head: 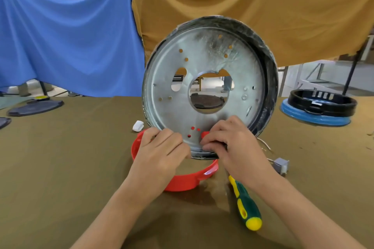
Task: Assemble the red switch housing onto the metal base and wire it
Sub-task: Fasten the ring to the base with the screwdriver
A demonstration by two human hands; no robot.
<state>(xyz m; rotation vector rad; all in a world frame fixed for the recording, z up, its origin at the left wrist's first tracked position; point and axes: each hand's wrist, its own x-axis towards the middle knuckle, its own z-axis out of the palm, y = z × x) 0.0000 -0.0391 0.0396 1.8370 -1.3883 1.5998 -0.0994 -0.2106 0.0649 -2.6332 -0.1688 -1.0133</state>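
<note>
Metal base [210, 87] hides red housing [188, 182] far side; right hand [232, 147] covers base's lower rim.

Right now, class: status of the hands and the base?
Both hands gripping metal base's lower rim. Base upright over red housing. Screwdriver idle.

The round metal base [210, 87] is dull silver-grey, smudged darker near its top, and ringed by a black rim. Small holes low on its face show red, matching the bright red plastic housing [188, 180] below it. The screwdriver handle [245, 204] is dark green with yellow patches and a yellow end cap. A small white plastic piece [138, 125] and a grey plug block [281, 165] lie on the olive-brown cloth of the table [60, 168]. Behind hang a plain blue cloth [66, 42] and a plain mustard-yellow cloth [283, 12]. At right a glossy black ring [321, 103] sits on a blue disc [315, 118].
</note>
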